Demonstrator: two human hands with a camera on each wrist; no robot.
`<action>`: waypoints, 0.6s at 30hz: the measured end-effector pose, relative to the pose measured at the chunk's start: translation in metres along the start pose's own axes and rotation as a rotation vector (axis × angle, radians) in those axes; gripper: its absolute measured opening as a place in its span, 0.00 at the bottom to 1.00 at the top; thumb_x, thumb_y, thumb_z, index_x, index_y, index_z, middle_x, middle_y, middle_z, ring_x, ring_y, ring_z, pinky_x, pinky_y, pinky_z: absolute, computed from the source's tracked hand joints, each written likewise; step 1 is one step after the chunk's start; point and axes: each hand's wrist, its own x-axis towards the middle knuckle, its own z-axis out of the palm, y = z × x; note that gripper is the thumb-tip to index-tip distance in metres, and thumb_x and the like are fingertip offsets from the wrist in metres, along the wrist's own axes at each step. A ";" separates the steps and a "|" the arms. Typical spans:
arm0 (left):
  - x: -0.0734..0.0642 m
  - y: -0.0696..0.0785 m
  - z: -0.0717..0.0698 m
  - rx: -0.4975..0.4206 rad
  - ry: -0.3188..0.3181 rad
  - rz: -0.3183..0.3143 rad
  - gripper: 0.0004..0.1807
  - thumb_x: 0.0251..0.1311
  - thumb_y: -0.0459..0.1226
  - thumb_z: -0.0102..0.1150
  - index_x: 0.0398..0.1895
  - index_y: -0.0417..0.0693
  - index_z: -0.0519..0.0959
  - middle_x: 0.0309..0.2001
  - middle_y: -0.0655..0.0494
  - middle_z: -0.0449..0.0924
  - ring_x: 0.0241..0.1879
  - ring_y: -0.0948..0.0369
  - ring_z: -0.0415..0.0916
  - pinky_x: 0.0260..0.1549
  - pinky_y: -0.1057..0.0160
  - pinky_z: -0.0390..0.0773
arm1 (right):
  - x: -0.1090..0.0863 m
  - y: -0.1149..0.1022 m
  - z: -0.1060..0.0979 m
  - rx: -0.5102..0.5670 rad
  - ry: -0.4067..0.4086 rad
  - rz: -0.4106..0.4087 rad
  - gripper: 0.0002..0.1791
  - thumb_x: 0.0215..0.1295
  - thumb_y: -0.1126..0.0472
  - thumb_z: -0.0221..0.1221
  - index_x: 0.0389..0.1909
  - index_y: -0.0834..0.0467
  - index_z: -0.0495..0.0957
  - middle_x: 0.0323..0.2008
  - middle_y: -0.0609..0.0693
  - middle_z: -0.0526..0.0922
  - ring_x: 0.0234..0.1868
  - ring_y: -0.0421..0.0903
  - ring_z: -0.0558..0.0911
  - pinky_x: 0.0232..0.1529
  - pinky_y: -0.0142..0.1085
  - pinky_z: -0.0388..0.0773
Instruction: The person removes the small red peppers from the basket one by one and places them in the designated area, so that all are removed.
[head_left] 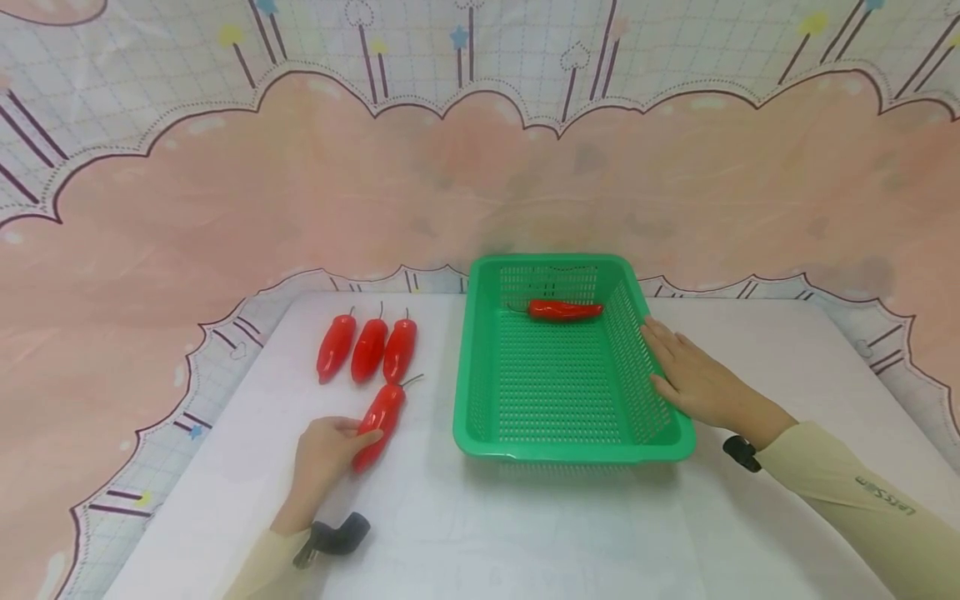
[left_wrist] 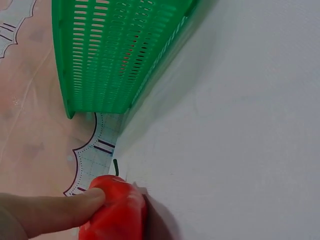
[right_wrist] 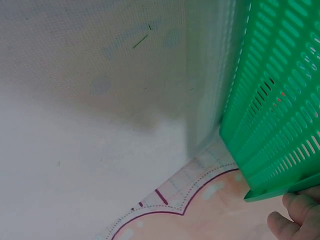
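In the head view my left hand (head_left: 327, 452) holds a red chili pepper (head_left: 381, 425) on the white table, thumb on its near side and fingers on the far side. The left wrist view shows the thumb (left_wrist: 82, 206) pressed against this pepper (left_wrist: 117, 212); the other fingers are hidden there. My right hand (head_left: 693, 377) rests with fairly straight fingers against the right rim of the green plastic basket (head_left: 573, 451). One red chili pepper (head_left: 564, 311) lies inside it, near the back wall. Beyond my left hand lie three more red peppers, the middle one (head_left: 369, 350) among them.
The basket stands right of the loose peppers on the white table (head_left: 570, 533). Behind the table hangs a patterned pink and white cloth (head_left: 420, 183). Small green bits (right_wrist: 140, 41) lie on the surface in the right wrist view.
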 end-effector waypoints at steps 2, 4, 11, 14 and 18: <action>0.000 0.001 -0.002 0.020 -0.012 0.001 0.35 0.47 0.53 0.68 0.52 0.39 0.72 0.44 0.44 0.77 0.32 0.57 0.76 0.31 0.65 0.79 | 0.000 0.001 0.000 -0.002 0.000 0.000 0.37 0.69 0.57 0.44 0.71 0.70 0.42 0.73 0.67 0.44 0.73 0.63 0.48 0.69 0.58 0.51; 0.001 0.002 -0.004 0.050 -0.023 0.005 0.35 0.47 0.53 0.68 0.52 0.39 0.72 0.44 0.44 0.77 0.32 0.56 0.76 0.32 0.64 0.80 | 0.000 0.001 0.001 -0.002 0.000 0.001 0.37 0.69 0.57 0.44 0.71 0.70 0.42 0.73 0.66 0.44 0.73 0.63 0.48 0.69 0.58 0.51; 0.006 0.001 -0.010 0.109 -0.048 0.011 0.32 0.47 0.50 0.69 0.49 0.38 0.73 0.43 0.44 0.76 0.34 0.55 0.75 0.33 0.62 0.80 | 0.000 0.001 0.000 0.004 0.000 -0.004 0.37 0.69 0.57 0.44 0.71 0.70 0.42 0.73 0.67 0.44 0.73 0.63 0.48 0.69 0.58 0.51; 0.009 0.001 -0.011 0.117 -0.058 0.003 0.31 0.47 0.49 0.69 0.48 0.38 0.74 0.42 0.44 0.76 0.34 0.55 0.75 0.33 0.62 0.80 | 0.000 0.001 -0.001 0.006 -0.004 -0.004 0.37 0.69 0.57 0.44 0.71 0.70 0.41 0.73 0.67 0.44 0.73 0.63 0.48 0.69 0.58 0.51; 0.011 0.002 -0.014 0.131 -0.080 0.014 0.29 0.47 0.49 0.69 0.47 0.38 0.75 0.42 0.45 0.77 0.35 0.55 0.75 0.33 0.62 0.80 | 0.000 0.001 -0.001 0.011 -0.011 0.000 0.37 0.69 0.57 0.44 0.71 0.70 0.41 0.73 0.67 0.43 0.73 0.63 0.47 0.70 0.58 0.51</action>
